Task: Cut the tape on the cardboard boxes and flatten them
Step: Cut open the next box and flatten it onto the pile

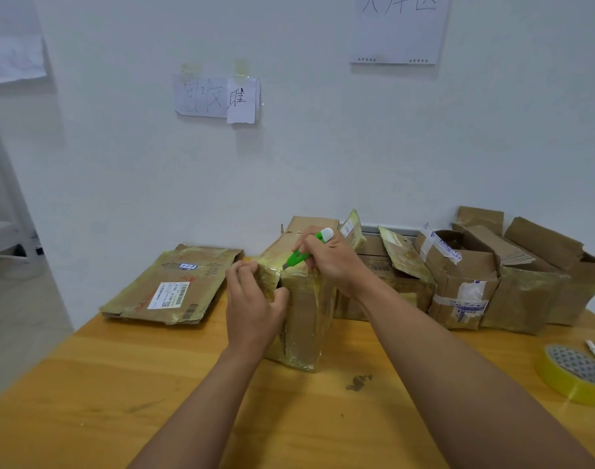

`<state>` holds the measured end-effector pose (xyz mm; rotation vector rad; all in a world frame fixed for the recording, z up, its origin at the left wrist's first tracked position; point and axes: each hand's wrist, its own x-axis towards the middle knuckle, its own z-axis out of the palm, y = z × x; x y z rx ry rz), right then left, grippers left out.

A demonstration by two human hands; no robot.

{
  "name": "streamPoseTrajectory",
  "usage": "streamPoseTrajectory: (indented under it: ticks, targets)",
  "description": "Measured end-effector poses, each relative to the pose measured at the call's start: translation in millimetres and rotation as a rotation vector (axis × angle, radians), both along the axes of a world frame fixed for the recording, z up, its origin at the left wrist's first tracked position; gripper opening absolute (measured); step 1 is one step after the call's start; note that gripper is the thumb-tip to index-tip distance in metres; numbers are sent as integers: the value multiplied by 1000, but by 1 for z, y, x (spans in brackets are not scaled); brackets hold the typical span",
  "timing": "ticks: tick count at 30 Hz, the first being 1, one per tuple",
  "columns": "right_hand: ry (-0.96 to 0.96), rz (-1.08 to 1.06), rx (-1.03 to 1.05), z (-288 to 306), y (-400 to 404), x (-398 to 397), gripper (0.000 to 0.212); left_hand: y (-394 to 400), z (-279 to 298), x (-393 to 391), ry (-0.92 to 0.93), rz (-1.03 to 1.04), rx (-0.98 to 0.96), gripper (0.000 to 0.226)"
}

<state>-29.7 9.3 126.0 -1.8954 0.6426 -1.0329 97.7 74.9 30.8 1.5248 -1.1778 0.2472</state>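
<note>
Single head-worn view, looking forward and down, close over table (154,384), facing wall (323,147)

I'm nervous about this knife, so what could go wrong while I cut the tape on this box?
The green utility knife in your right hand cuts toward your left hand, whose fingers grip the taped box right beside the blade; a slip might nick them. The box stands upright on the table, steadied by that hand alone, so a hard pull could tip it.
</note>
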Motion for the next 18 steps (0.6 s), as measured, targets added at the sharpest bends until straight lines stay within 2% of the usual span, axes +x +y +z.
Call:
streamPoseTrajectory:
  ticks: [10,15,18]
  targets:
    - [2,28,-13,-1,-2,2,24,6,1,7,-9,-28,5,48]
    - [-92,-36,76,-5,-4,3,28,5,1,11,21,-77,-40,41]
    - [-195,-27,142,-4,-6,1,28,5,-1,16,122,-150,-63,40]
